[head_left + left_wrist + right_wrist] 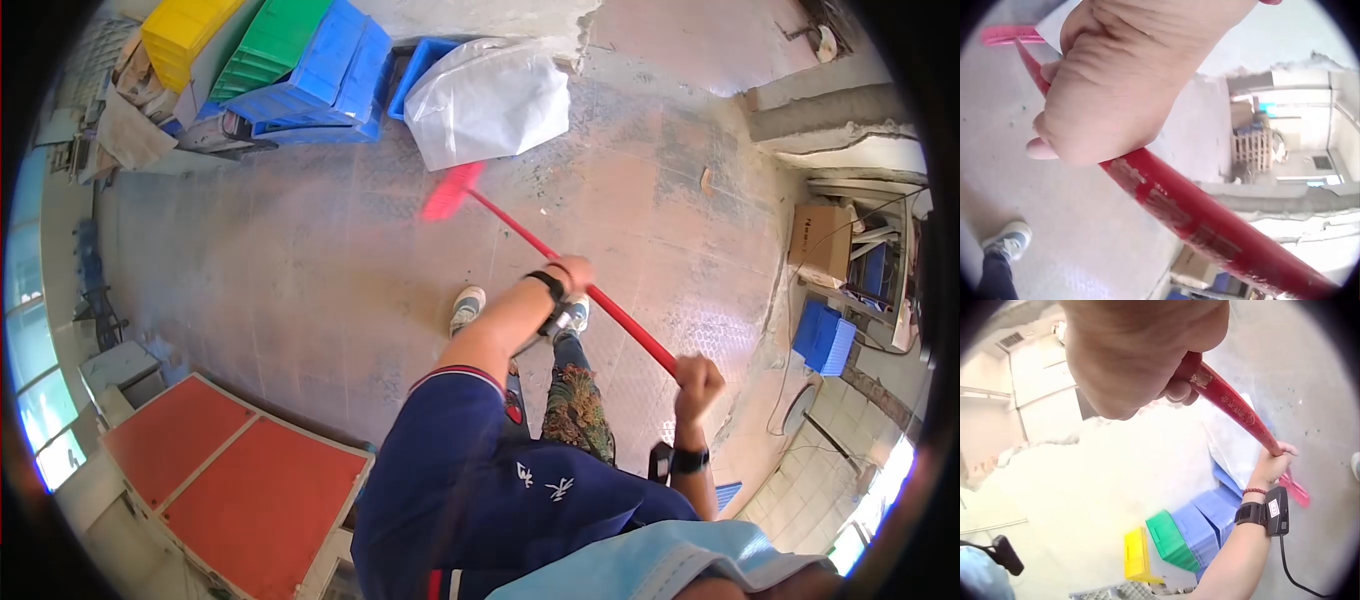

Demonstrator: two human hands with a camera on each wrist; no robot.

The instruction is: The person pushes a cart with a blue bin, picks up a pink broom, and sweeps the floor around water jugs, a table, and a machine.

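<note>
A red broom (622, 318) slants across the head view, its pink-red head (452, 192) down on the floor beside a white plastic sheet (487, 100). Partway along the handle, my left hand (570, 273) grips it, fingers wrapped round. Higher up, at the handle's top end, my right hand (698, 385) holds it in a fist. Pale worn lettering shows on the handle (1179, 215) below the left palm in the left wrist view. From the right wrist, the left hand (1272, 467) appears farther down the same handle.
Stacked blue crates (320, 75), a green crate (270, 50) and a yellow crate (185, 40) stand at the back left. Red panels (260, 500) top a unit at lower left. Along the right wall are a cardboard box (820, 243) and a blue basket (823, 337).
</note>
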